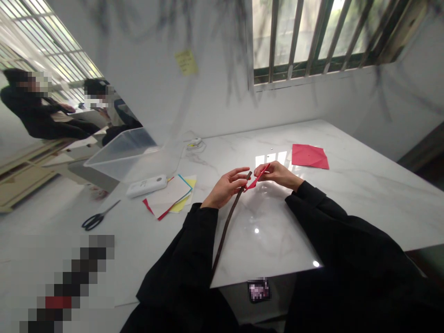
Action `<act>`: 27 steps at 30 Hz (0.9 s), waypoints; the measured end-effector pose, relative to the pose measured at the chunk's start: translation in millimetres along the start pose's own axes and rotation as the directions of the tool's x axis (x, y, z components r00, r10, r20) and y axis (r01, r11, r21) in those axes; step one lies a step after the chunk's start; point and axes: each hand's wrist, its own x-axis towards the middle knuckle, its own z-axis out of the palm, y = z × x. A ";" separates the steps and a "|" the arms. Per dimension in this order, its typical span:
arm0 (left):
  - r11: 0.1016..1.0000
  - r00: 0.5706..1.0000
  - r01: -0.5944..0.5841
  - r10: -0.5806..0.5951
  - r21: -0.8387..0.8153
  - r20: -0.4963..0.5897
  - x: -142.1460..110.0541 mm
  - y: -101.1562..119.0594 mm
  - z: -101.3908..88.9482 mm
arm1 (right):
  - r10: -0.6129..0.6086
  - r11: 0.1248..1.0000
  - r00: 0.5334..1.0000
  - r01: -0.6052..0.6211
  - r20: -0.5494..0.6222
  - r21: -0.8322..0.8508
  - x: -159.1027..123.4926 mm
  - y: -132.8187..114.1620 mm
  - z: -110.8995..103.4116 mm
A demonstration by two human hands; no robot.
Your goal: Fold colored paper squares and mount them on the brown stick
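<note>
- Here we are above the worktop [367,199], and I have the red piece [258,178] up between both hands, close to the stick [227,222].
- My right hand [277,175] is pinched on that red piece; my left hand [229,187] looks clamped on the stick, just below its top end.
- The step, as I judge it: fitting red to stick near the tip. Whether they touch, I can't tell.
- What the next move calls for, I reckon: a steady left grip and a light right pinch, so nothing creases or slips.
- Materials now! The red piece looks like thin folded paper, narrow and pointed; the stick is dark brown, slim, gently bowed.
- Off to the right, a red sheet [310,156], flat, faintly creased.
- Over left, layered paper [171,196] in white, yellow and red, then black-handled scissors [100,217] on glossy, grey-veined white.
</note>
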 end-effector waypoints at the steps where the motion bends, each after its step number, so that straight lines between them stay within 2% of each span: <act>1: 1.000 1.000 -0.007 0.007 0.003 0.004 -0.3 0.2 0.8 | -0.003 1.000 1.000 0.003 0.002 0.004 -0.3 -0.8 0.3; 12: 0.994 0.997 -0.028 0.020 0.106 0.076 -4.9 5.8 10.8 | -0.013 1.000 1.000 0.013 0.006 -0.004 -1.7 0.0 -3.1; 27: 0.997 0.997 -0.028 0.023 0.073 0.078 -5.7 7.0 10.4 | 0.006 1.000 1.000 -0.006 -0.006 -0.011 -1.8 -2.8 -2.5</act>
